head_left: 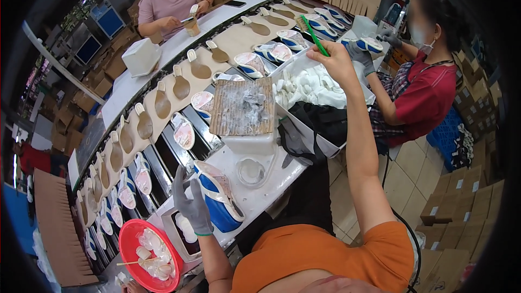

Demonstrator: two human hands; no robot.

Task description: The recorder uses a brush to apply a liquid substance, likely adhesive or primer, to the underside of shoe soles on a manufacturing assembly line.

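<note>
My bare right hand (334,61) is raised over a white bin and closed round the green handle of a brush (313,34), its bristles up and to the left. My left hand (191,202), in a grey glove, has its fingers apart and holds nothing that I can see. Right beside it a blue and white wedge shoe (218,198) rests on the white table; I cannot tell whether they touch. Beyond the shoe, a stained corrugated board (242,107) lies on a white block. A small clear dish (251,172) sits in front of the block.
A curved conveyor carries soles (163,103) and blue-white shoe uppers (142,173). White pieces (309,84) and black cloth (320,122) fill the bin. A red basin (130,244) stands lower left. One co-worker holds a shoe (369,45) at right; another sits across the conveyor.
</note>
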